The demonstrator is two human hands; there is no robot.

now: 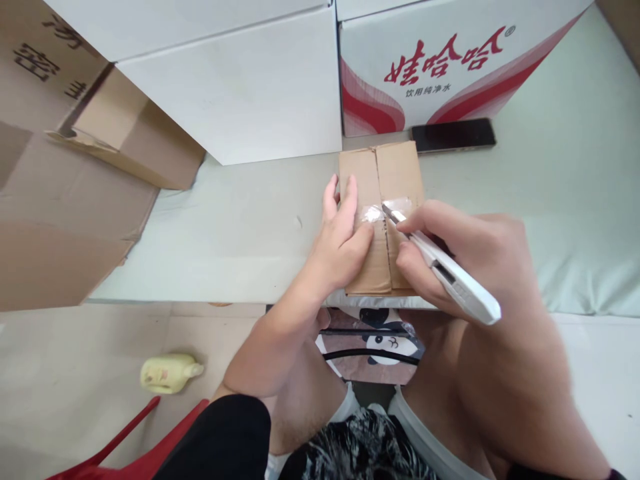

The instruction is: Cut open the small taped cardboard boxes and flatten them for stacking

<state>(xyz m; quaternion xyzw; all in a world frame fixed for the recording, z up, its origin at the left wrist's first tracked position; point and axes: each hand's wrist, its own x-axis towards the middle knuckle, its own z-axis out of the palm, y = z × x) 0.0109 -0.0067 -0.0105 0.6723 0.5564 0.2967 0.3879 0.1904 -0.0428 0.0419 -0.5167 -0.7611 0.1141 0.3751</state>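
A small brown cardboard box (363,267) lies at the front edge of the pale green covered table (240,227). Clear tape (397,204) crosses the seam between its two top flaps. My left hand (345,233) rests on the left part of the box with its fingers apart, the thumb on the top near the tape. In my right hand (450,247) is a white utility knife (463,283), held between thumb and fingers. Its blade tip is at the seam, by the tape.
Behind the box stand white cartons (240,100), one with red print (450,67), and a black phone (453,135). Large brown cartons (65,207) fill the left side. On the floor are a yellow bottle (169,373) and a red chair or stool part (145,460).
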